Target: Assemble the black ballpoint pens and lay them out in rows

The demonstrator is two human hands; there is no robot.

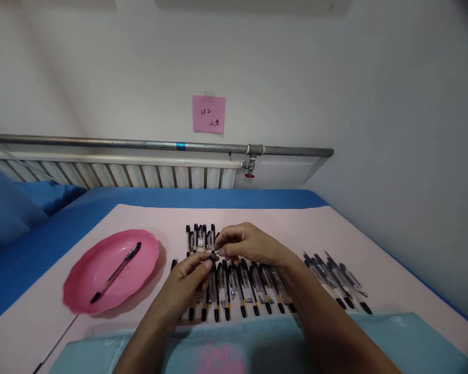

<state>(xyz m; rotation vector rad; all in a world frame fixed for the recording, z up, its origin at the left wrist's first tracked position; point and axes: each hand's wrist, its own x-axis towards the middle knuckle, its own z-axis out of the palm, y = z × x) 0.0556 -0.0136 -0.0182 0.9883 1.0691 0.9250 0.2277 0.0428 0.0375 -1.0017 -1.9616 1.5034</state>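
Observation:
My left hand and my right hand meet over a row of black pens on the pink sheet. Both hands pinch a small pen part between their fingertips, fingers closed. The part is tiny and partly hidden, so I cannot tell exactly what it is. A short group of pen caps or barrels lies just behind the hands. A second group of pens lies to the right of my right forearm.
A pink scalloped dish at the left holds one black pen. A teal cloth covers the near edge. Blue bedding surrounds the sheet. A radiator and pipe run along the wall, under a pink sticky note.

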